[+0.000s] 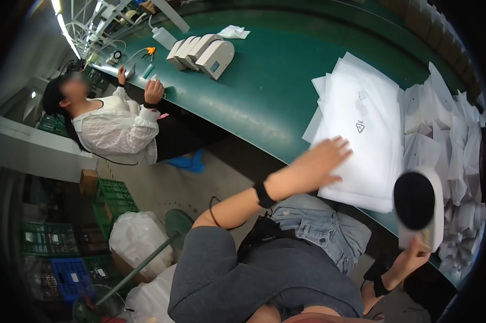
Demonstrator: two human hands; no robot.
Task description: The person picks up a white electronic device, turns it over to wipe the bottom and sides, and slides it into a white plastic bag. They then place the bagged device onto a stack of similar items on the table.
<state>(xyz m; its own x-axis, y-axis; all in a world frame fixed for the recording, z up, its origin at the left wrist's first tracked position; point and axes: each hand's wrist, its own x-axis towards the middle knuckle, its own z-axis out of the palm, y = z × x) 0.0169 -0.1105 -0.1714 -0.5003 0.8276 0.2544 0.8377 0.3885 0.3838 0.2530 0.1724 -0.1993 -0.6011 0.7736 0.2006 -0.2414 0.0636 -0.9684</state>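
My left hand (314, 166) reaches over the near left part of a stack of white translucent plastic bags (361, 140), its fingers stretched out and holding nothing. Whether the fingertips touch the top bag, I cannot tell. My right hand (409, 259) grips the lower end of a white device with a black oval face (415, 202), held up at the right by the table's near edge. Behind it stand rows of similar white bags that appear filled (442, 134).
On the green table (270, 97) several white rounded devices (202, 54) stand in a row, near a white bottle (164, 39) and a crumpled white sheet (233, 32). At the left a co-worker (114, 124) is at the same table. Crates (68, 277) and a full plastic sack (140, 242) occupy the floor.
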